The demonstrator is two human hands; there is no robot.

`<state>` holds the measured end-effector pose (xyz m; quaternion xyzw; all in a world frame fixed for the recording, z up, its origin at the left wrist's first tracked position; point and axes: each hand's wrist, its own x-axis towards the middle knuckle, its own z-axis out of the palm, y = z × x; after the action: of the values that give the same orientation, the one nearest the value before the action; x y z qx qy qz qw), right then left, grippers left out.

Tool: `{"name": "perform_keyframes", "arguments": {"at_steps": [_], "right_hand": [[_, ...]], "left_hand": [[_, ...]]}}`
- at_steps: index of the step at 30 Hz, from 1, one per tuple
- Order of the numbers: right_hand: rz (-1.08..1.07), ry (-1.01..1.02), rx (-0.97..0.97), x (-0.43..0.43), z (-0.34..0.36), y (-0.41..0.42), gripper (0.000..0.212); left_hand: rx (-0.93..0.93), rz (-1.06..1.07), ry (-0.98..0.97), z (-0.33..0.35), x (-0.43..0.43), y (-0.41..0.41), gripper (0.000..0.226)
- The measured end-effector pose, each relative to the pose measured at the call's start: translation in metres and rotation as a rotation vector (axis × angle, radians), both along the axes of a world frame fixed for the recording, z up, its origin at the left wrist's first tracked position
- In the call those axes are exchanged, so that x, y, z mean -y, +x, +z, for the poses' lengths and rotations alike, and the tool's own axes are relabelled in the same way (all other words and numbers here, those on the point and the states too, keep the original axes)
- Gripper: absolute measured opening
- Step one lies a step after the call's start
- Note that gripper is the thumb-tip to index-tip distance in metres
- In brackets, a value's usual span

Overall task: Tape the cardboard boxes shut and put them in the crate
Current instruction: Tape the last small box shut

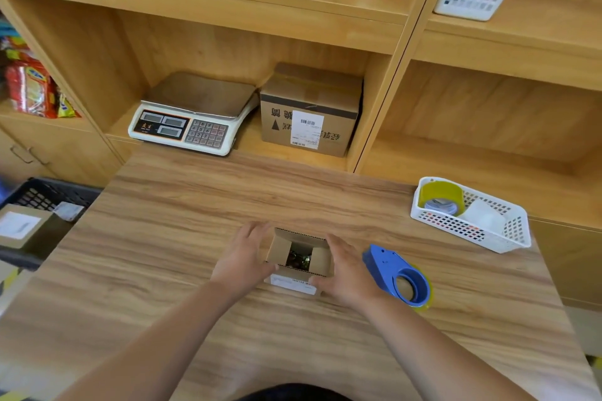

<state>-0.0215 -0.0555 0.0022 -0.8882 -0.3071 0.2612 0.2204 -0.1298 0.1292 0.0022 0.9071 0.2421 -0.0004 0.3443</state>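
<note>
1 unsealed box [298, 273] between left hand [242, 259] and right hand [350, 270], seemingly flat-fingered; 1 dispenser [387, 265].

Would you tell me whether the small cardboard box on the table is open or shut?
Open. On the small cardboard box, the flaps leave a gap showing contents; no tape across it.
</note>
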Motion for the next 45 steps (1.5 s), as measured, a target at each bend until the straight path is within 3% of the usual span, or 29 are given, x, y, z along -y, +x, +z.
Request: {"name": "perform_keyframes", "arguments": {"at_steps": [5, 11, 15, 22, 26, 31, 35, 39, 41, 43, 45], "right_hand": [[-0.057, 0.062, -0.015, -0.004, -0.003, 0.000, 0.083], [-0.080, 0.038, 0.080, -0.007, -0.009, 0.003, 0.069], [-0.026, -0.008, 0.240, -0.010, -0.020, 0.005, 0.067], [0.156, 0.014, 0.570, -0.005, -0.042, 0.009, 0.064], [0.203, 0.090, 0.611, -0.006, -0.050, 0.007, 0.057], [0.225, 0.060, 0.685, -0.006, -0.051, 0.004, 0.052], [0.239, 0.042, 0.710, -0.004, -0.054, 0.003, 0.050], [0.250, 0.018, 0.748, -0.006, -0.055, 0.005, 0.046], [0.264, 0.002, 0.771, -0.008, -0.056, 0.005, 0.038], [0.273, -0.038, 0.771, -0.009, -0.054, 0.004, 0.031], [0.277, -0.106, 0.688, -0.009, -0.050, 0.003, 0.046]], "left_hand": [[-0.085, -0.166, 0.007, -0.002, -0.016, 0.012, 0.095], [-0.166, -0.276, 0.164, -0.009, -0.022, 0.031, 0.096], [-0.170, -0.361, 0.248, -0.021, -0.025, 0.038, 0.085], [0.033, -0.420, 0.311, -0.048, -0.034, 0.032, 0.056], [0.050, -0.481, 0.415, -0.058, -0.038, 0.024, 0.044], [0.084, -0.471, 0.606, -0.063, -0.028, 0.019, 0.047], [0.138, -0.454, 0.626, -0.060, -0.024, 0.017, 0.033], [0.078, -0.503, 0.558, -0.057, -0.015, 0.020, 0.065], [0.083, -0.539, 0.582, -0.059, -0.009, 0.019, 0.059], [0.098, -0.568, 0.585, -0.062, 0.000, 0.014, 0.038], [-0.030, -0.574, 0.594, -0.065, 0.003, 0.006, 0.061]]}}
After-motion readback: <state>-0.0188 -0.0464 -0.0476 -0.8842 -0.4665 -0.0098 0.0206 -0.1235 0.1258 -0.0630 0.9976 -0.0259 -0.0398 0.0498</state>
